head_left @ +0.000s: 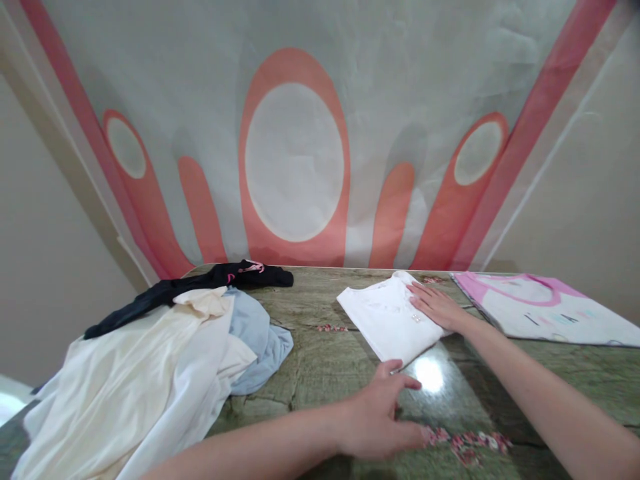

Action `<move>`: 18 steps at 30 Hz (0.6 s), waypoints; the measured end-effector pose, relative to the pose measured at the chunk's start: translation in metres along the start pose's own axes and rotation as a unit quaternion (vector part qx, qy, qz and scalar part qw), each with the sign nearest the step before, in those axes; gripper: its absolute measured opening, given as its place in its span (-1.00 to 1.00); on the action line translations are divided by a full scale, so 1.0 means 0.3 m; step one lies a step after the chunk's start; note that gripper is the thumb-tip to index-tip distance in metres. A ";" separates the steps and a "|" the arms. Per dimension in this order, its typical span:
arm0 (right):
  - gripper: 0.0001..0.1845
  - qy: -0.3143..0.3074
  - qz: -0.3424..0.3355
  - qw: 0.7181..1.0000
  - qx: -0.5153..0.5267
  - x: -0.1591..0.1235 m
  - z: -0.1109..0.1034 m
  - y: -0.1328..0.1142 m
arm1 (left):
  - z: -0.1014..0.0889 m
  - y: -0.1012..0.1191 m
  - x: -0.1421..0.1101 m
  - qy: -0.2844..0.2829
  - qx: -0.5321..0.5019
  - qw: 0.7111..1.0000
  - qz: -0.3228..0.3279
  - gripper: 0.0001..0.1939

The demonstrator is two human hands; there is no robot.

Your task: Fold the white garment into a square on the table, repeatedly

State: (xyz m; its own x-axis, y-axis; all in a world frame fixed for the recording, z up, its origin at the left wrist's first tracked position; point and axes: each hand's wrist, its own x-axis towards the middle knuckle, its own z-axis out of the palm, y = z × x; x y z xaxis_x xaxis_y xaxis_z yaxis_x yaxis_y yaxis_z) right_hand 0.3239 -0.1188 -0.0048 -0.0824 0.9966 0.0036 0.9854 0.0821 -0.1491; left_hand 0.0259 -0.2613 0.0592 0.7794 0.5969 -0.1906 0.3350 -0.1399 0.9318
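Observation:
A white shirt (383, 313), folded into a compact shape, lies on the table in front of me. My right hand (435, 307) rests flat on its right side, fingers stretched out and together. Just below the shirt's near corner is my left hand (383, 413), its thumb and fingers apart with nothing between them. Its fingertips come close to the shirt's near edge; whether they touch it I cannot tell. A folded white and pink shirt (555, 320) with printed letters lies to the right of my right hand.
At the left lies a loose heap of cream and white clothes (135, 387), with a light blue garment (257, 340) and a black garment (200, 293) beside it. The wood-patterned table (320, 360) meets a wall banner (295, 160) at its far edge.

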 end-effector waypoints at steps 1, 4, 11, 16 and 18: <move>-0.36 -0.001 -0.001 1.000 0.000 0.012 -0.001 0.008 | 0.001 0.004 -0.005 -0.023 -0.009 1.000 0.014 -0.48; -0.35 -0.001 -0.007 1.000 0.003 0.038 0.003 0.025 | -0.032 -0.012 0.021 -0.025 -0.033 0.999 0.013 -0.70; -0.36 -0.003 -0.015 1.000 -0.004 0.047 0.006 0.035 | -0.248 -0.143 0.156 0.347 -0.242 0.906 0.003 -0.72; -0.36 -0.003 -0.017 1.000 -0.008 0.044 0.003 0.030 | -0.343 -0.181 0.174 0.356 -0.355 0.864 -0.002 -0.66; -0.36 -0.002 -0.016 1.000 -0.009 0.046 0.008 0.032 | -0.352 -0.182 0.175 0.345 -0.387 0.855 0.000 -0.64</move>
State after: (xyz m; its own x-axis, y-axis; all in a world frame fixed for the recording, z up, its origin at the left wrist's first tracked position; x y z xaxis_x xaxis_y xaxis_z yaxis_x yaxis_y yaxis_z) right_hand 0.3320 -0.1042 -0.0085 -0.1150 0.9934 0.0041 0.9847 0.1145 -0.1312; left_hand -0.0075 -0.1391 0.0309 0.1925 0.9583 -0.2111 -0.3241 0.2651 0.9081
